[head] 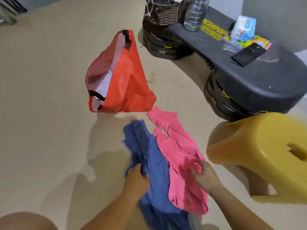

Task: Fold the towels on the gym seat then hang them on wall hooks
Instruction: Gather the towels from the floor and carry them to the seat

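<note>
Right of the orange fabric bag [126, 83], our left hand [137, 178] curls its fingers into the crumpled blue terry towel [149, 146] on the beige floor [49, 113]. Our right hand [205, 175] bunches the crumpled pink towel [176, 143] touching it. We should probably gather each fully so nothing drags, then lift them clear of the yellow plastic stool [257, 146].

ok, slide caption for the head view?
Left hand grips blue towel, right hand pink towel, both crumpled on the floor by an orange bag.
</note>
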The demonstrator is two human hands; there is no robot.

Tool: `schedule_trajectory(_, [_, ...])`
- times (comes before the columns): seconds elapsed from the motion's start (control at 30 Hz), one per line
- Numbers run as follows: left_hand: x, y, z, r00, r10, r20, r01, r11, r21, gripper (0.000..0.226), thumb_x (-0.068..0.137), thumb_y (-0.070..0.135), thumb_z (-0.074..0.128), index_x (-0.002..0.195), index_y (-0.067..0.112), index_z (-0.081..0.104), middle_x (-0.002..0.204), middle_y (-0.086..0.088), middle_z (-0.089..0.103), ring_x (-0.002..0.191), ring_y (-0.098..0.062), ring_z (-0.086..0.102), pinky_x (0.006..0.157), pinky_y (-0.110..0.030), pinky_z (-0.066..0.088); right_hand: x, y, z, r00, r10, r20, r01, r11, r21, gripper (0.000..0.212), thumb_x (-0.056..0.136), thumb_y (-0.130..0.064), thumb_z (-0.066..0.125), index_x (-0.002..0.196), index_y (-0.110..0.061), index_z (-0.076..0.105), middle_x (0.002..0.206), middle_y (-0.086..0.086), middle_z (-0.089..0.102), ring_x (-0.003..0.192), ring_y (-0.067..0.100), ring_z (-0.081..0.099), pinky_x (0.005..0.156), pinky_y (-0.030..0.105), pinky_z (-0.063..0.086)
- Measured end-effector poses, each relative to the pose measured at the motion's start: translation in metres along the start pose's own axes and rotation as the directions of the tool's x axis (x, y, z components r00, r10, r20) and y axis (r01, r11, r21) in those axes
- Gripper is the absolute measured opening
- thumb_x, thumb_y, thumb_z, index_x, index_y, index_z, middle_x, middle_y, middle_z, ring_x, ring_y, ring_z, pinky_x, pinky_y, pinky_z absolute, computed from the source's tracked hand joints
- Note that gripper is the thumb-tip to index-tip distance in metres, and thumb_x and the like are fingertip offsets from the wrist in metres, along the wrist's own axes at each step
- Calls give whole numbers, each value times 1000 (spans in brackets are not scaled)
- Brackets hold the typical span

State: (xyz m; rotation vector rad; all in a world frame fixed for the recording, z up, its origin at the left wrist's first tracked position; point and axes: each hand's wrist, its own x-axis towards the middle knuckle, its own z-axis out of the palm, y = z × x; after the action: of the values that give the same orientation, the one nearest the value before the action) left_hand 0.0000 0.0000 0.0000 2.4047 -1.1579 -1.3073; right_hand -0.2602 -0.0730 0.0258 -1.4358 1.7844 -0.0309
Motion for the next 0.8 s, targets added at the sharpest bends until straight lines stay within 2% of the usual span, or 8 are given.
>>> schedule_trajectory(0.13, [47,-46,42,1000,-18,3,18,999,-44,68,79,52,57,143,31,49,136,-2,62,135,-31,48,105,-38,49,72,23,27,1000,-16,-22,16,1000,-13,57,86,-37,74,137,-17,59,128,8,50,115,27,58,108,38,46])
schedule_trajectory(0.27, [47,-57,58,997,-38,-60,30,992,-122,79,85,45,64,157,35,34,157,1,46,152,-25,30,115,-36,39,98,33,49,999,-38,14,39,997,-69,85,74,-66,66,151,-38,41,153,6,40,140,29,46,117,44,39])
schedule_trajectory(0.4, [46,-46,57,997,-68,-48,53,961,-271,82,80,49,62,156,44,31,156,11,48,141,-15,49,112,-37,47,87,14,70,992,-112,65,111,994,20,82,82,-59,72,154,-43,35,137,-10,56,123,15,59,108,35,46])
schedule_trajectory(0.53, [52,-12,64,998,-27,50,44,915,-402,68,94,20,66,151,45,39,118,24,67,89,6,66,71,-12,56,63,-8,100,955,-117,272,45,965,259,84,78,-57,74,153,-43,37,140,-24,50,123,-1,55,109,26,45])
schedule_trajectory(0.6, [56,0,71,994,18,105,31,894,-448,65,94,10,65,143,49,46,103,24,69,77,8,67,66,-11,57,58,-10,110,947,-104,305,5,951,310,84,76,-58,72,152,-39,41,145,-17,55,121,1,59,109,31,48])
schedule_trajectory(0.67, [59,4,75,992,53,115,5,889,-457,60,93,16,68,142,44,48,116,23,68,89,12,67,74,-12,57,54,-11,105,948,-68,312,-74,905,420,78,84,-46,75,152,-31,41,140,-14,51,121,4,54,108,29,45])
schedule_trajectory(0.73, [59,5,75,989,56,140,17,882,-470,65,89,28,74,147,39,47,131,17,66,107,4,67,86,-20,59,49,-7,96,936,-21,352,-185,822,539,69,89,-34,77,149,-26,43,135,-7,49,122,10,54,106,29,44])
schedule_trajectory(0.8, [52,13,71,978,52,201,56,868,-494,63,86,27,77,143,37,51,125,15,71,108,-4,71,93,-30,61,44,-5,85,929,9,369,-262,720,642,59,89,-26,77,141,-18,51,133,2,64,117,18,67,107,38,51])
